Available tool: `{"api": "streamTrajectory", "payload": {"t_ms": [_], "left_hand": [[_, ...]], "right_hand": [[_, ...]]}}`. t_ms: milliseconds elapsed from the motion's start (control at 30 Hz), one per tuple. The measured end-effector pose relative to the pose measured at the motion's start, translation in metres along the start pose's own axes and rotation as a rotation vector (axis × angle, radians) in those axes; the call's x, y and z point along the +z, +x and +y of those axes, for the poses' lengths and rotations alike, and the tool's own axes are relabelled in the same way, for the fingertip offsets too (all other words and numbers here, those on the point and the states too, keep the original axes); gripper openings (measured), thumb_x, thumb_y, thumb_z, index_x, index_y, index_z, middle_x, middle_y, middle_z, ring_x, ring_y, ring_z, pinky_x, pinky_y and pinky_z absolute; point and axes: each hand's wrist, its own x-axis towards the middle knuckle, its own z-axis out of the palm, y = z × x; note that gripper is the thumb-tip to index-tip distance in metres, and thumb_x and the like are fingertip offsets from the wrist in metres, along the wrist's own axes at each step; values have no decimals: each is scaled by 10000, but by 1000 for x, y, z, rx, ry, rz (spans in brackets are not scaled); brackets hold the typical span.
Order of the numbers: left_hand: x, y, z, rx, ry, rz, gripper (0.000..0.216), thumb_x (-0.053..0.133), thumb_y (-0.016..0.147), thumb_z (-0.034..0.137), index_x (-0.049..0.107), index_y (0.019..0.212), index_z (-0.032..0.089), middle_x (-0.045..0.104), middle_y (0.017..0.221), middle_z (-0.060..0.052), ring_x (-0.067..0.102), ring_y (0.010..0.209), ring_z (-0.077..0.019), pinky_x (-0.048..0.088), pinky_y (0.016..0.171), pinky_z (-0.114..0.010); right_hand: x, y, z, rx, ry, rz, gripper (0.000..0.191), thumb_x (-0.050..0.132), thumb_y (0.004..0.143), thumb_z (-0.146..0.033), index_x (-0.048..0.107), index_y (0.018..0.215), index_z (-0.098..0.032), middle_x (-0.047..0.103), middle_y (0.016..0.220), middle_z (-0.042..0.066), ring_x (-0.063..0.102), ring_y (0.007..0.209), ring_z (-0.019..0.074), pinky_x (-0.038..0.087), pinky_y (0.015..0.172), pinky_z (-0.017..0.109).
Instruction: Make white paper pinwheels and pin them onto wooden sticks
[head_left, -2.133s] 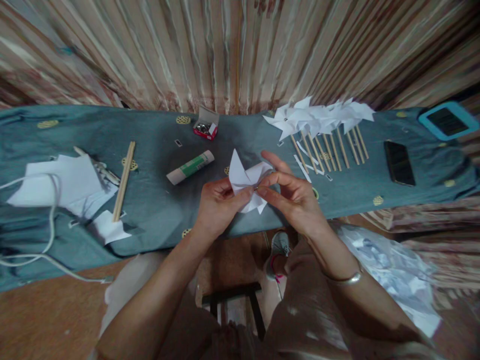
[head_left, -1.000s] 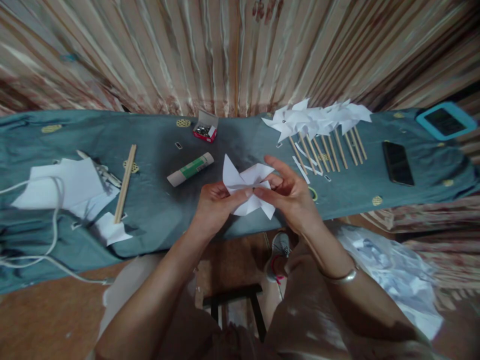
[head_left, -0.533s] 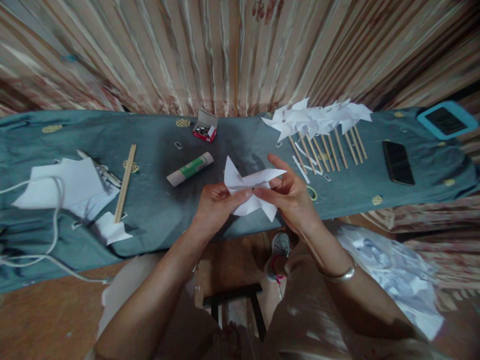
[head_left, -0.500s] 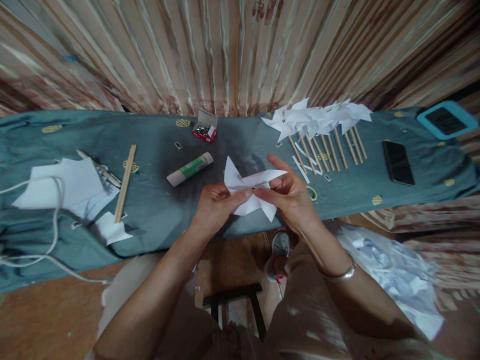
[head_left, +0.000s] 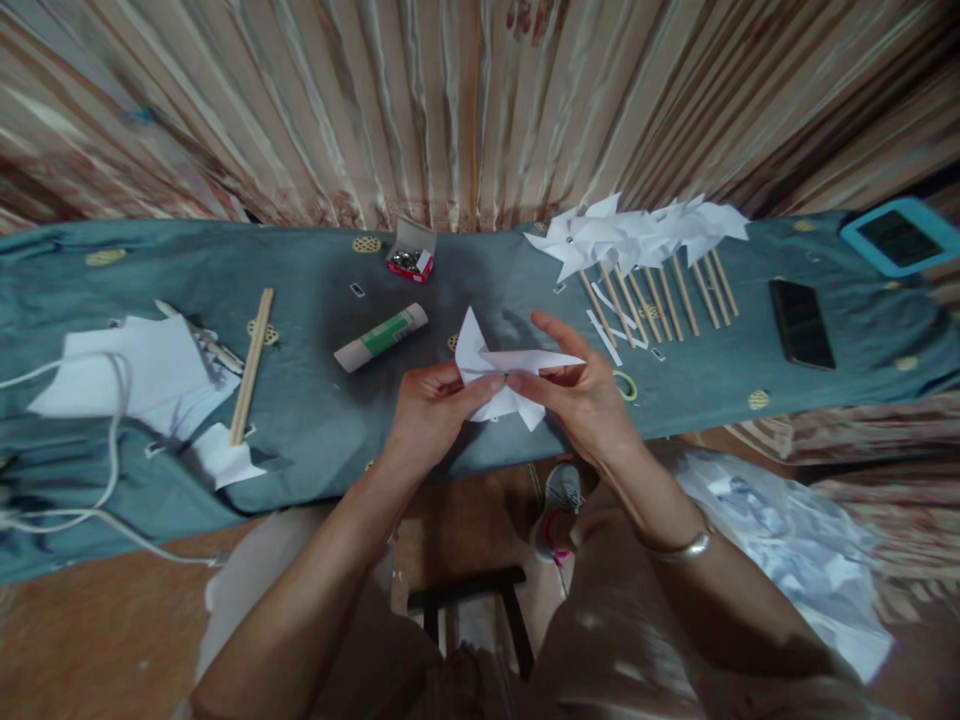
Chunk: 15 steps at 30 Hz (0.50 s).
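Between my two hands is a white paper pinwheel (head_left: 480, 347), held just above the near side of the table. My left hand (head_left: 431, 410) pinches it from the left, thumb near the centre. From the other side my right hand (head_left: 581, 395) grips it, its thumb meeting the left thumb at the middle and its index finger raised. A small dark spot shows between the thumb tips; what it is I cannot make out. Fingers beneath the paper are hidden. Left of the pinwheel lies a green-and-white glue stick (head_left: 381, 338).
Finished pinwheels (head_left: 637, 235) on wooden sticks lie at the back right, near a phone (head_left: 801, 323) and a blue-framed device (head_left: 900, 237). A small red box (head_left: 410, 262) stands open at the back. Leftward are paper sheets (head_left: 124, 370), wooden sticks (head_left: 252, 365) and a white cable (head_left: 112, 450).
The pinwheel has turned and tilted slightly in my hands, its upper blade moving a little right. Both hands keep their hold at the centre.
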Motion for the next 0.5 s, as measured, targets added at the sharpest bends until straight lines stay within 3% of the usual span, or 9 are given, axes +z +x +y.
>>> {"api": "streamTrajectory", "payload": {"t_ms": [300,500], "left_hand": [[-1,0,0,0,13,40,274,916,552,385,787,690,187,734,660,-4,588,559,-110,470,536,-220],[0,0,1,1,24,43,283,907,556,389,789,713,185,738,675,-5,601,571,-118,494,565,-237]], "right_hand": [[1,1,0,4,26,-12,767,917,588,-332,570,1271,-285,713,700,-68,645,579,157,544,569,310],[0,1,0,14,38,-28,753,910,590,-336,580,1265,-284,759,818,-32,698,690,184,592,681,357]]}}
